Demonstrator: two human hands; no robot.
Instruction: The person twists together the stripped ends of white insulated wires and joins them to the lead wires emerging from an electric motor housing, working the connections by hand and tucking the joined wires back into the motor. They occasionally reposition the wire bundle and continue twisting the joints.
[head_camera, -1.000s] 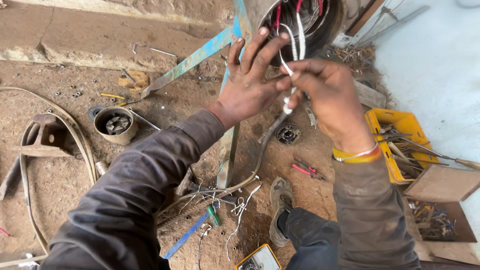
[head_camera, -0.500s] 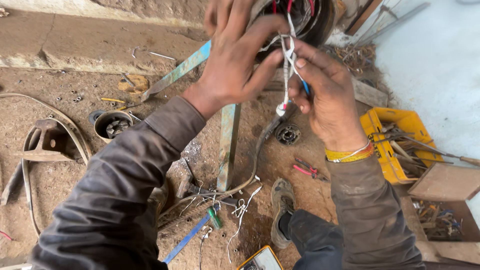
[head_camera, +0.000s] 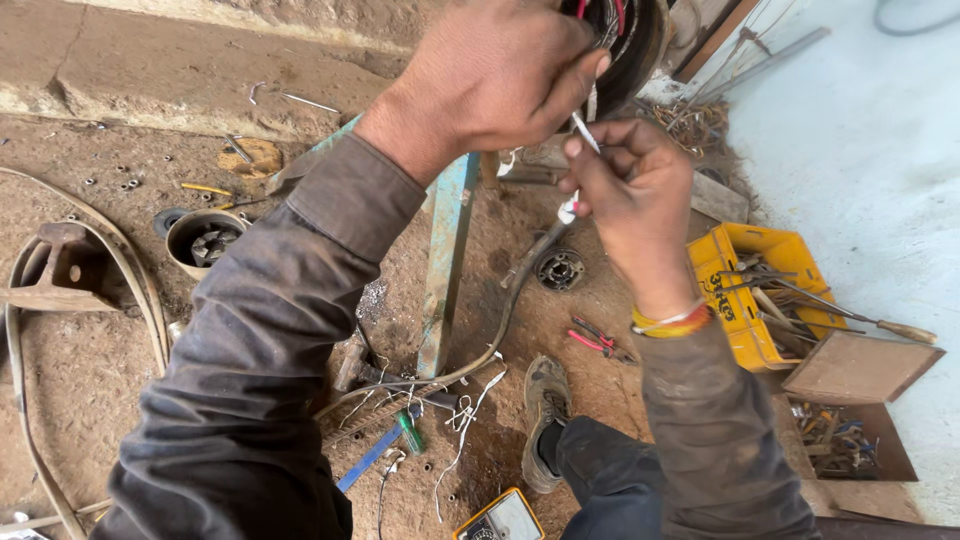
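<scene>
My left hand (head_camera: 495, 75) is raised at the top centre, fingers pinched around thin wires coming out of a round dark motor housing (head_camera: 635, 35). Just below it my right hand (head_camera: 630, 195) grips a white wire (head_camera: 582, 130) between thumb and fingers. A white sleeved joint (head_camera: 568, 210) hangs under the right hand and runs into a grey cable (head_camera: 510, 300) that drops to the ground. Red wires show at the housing's rim. Both sleeves are dark and dirty; a yellow-orange band sits on the right wrist.
A blue metal stand leg (head_camera: 445, 270) rises from the dirt floor. Right: a yellow crate (head_camera: 745, 250) of tools, a wooden box (head_camera: 855, 370). Red pliers (head_camera: 595, 340), a small bearing (head_camera: 558, 268), a metal cup (head_camera: 200, 240), a belt (head_camera: 60, 290), a multimeter (head_camera: 500, 520) and my shoe (head_camera: 545, 420) lie around.
The view has closed in on the housing. My left hand went from spread fingers beside the wires to a pinch on them, and both hands rose toward the housing.
</scene>
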